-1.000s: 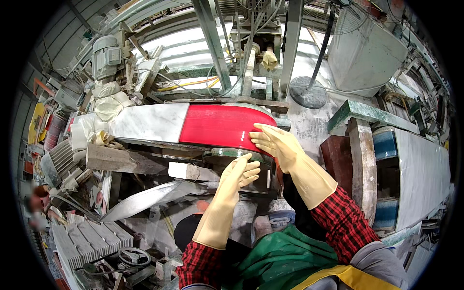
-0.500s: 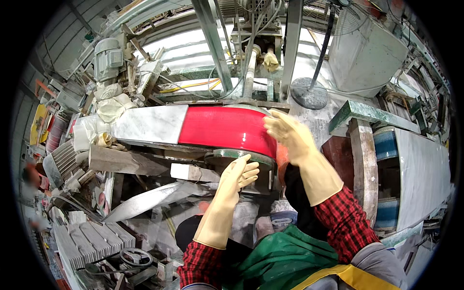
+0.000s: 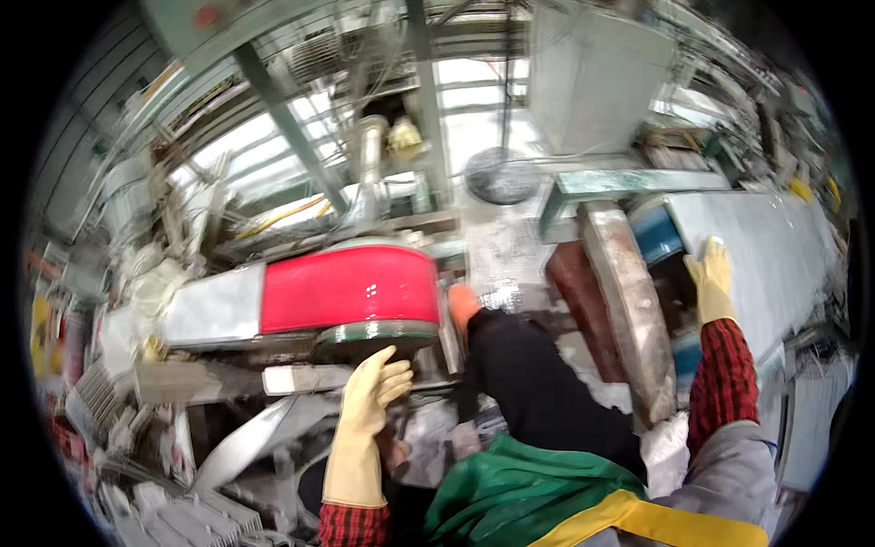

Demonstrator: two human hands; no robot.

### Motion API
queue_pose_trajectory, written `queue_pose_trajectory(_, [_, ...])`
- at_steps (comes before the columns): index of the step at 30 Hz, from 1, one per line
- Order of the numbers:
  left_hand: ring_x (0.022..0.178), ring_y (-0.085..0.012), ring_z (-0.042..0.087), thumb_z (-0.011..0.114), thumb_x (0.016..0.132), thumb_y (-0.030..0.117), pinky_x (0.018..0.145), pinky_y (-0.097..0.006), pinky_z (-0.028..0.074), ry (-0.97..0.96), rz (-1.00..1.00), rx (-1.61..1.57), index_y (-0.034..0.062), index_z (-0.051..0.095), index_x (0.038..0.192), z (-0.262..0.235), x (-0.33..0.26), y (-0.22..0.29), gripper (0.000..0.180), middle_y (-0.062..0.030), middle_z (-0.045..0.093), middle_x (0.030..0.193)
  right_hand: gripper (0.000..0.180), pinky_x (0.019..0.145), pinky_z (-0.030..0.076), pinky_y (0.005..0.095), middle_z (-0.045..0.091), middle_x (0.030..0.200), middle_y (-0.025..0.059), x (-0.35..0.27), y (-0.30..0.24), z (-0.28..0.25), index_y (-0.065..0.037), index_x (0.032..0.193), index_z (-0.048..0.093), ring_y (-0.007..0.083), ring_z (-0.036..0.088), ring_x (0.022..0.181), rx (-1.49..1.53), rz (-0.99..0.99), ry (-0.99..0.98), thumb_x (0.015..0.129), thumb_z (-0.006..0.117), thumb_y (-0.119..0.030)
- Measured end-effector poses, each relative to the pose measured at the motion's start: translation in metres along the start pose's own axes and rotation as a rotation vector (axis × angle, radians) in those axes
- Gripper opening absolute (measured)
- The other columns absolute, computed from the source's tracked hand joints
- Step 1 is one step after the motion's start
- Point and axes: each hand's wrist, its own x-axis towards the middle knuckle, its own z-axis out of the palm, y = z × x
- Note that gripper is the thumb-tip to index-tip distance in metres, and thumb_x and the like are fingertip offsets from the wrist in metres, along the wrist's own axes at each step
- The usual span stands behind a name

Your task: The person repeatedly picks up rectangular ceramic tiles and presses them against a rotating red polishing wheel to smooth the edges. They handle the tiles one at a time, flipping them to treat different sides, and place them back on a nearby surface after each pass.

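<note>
My left hand (image 3: 374, 397), in a cream rubber glove, is raised with its fingers loosely bent and apart. It holds nothing, just in front of a round green-rimmed drum (image 3: 381, 334). Over that drum runs a smooth, glossy red band (image 3: 351, 287), its left edge meeting a white marble piece (image 3: 214, 305). Gloved likewise, my right hand (image 3: 713, 281) reaches out to the right with fingers stretched. It lies at the left edge of a large pale grey slab (image 3: 766, 246); whether it presses on it I cannot tell.
A blue drum (image 3: 656, 234) shows beside the slab, behind a worn upright beam (image 3: 627, 305). Left of my left hand lies a white block (image 3: 305, 379). A round stand base (image 3: 502, 176) sits farther back. My dark-clad leg (image 3: 547, 383) stretches forward between the two benches.
My view has swung right, so the red band sits farther left and lower. My right hand has left the red band's right end for the pale slab. The left hand stays near the drum.
</note>
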Motion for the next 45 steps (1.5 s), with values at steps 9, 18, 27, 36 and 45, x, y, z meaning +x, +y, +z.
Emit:
queue_pose_trajectory(9, [0.082,-0.0214,0.070,0.065,0.095,0.035,0.070,-0.032,0.061,0.050,-0.120,0.121,0.0058,0.061,0.122,-0.023,-0.009,-0.035,0.040,-0.0140,0.070,0.098,0.093,0.107,0.037,0.0471,0.050,0.135,0.0223,-0.013,0.033,-0.015,-0.009,0.144,0.040,0.0391,0.046,0.128,-0.137,-0.056,-0.088,0.069,0.079,-0.050])
queue_pose_trajectory(18, [0.081,-0.0212,0.071,0.064,0.095,0.033,0.070,-0.032,0.060,0.025,-0.099,0.087,0.0070,0.063,0.121,-0.030,-0.002,-0.038,0.036,-0.0122,0.071,0.098,0.034,0.091,0.051,0.0466,0.067,0.114,0.0201,0.018,0.040,-0.042,-0.006,0.123,0.056,0.0384,0.063,0.108,-0.202,-0.062,-0.301,0.091,0.051,-0.014])
queue_pose_trajectory(27, [0.083,-0.0218,0.070,0.065,0.094,0.036,0.072,-0.033,0.060,0.030,-0.085,0.113,0.0059,0.060,0.124,-0.031,0.000,-0.038,0.042,-0.0138,0.069,0.101,0.022,0.066,0.051,0.0350,0.063,0.078,0.0073,0.100,0.165,-0.066,-0.011,0.097,0.069,0.0214,0.064,0.073,0.258,0.115,-0.375,0.078,0.072,-0.022])
queue_pose_trajectory(36, [0.082,-0.0209,0.069,0.064,0.095,0.035,0.071,-0.032,0.059,0.022,-0.062,0.070,0.0060,0.058,0.125,-0.045,-0.016,-0.046,0.042,-0.0147,0.069,0.100,0.043,0.068,0.053,0.0437,0.069,0.085,0.0229,0.049,0.133,-0.082,-0.001,0.094,0.069,0.0339,0.068,0.078,0.035,-0.027,-0.362,0.066,0.076,-0.033])
queue_pose_trajectory(45, [0.099,-0.0245,0.068,0.063,0.095,0.034,0.084,-0.033,0.057,-0.074,-0.020,0.032,0.0062,0.059,0.127,-0.017,-0.025,-0.008,0.042,-0.0175,0.066,0.114,0.044,0.075,0.053,0.0418,0.069,0.086,0.0235,-0.008,0.096,-0.090,0.005,0.105,0.068,0.0340,0.070,0.082,0.318,-0.058,-0.294,0.068,0.073,-0.019])
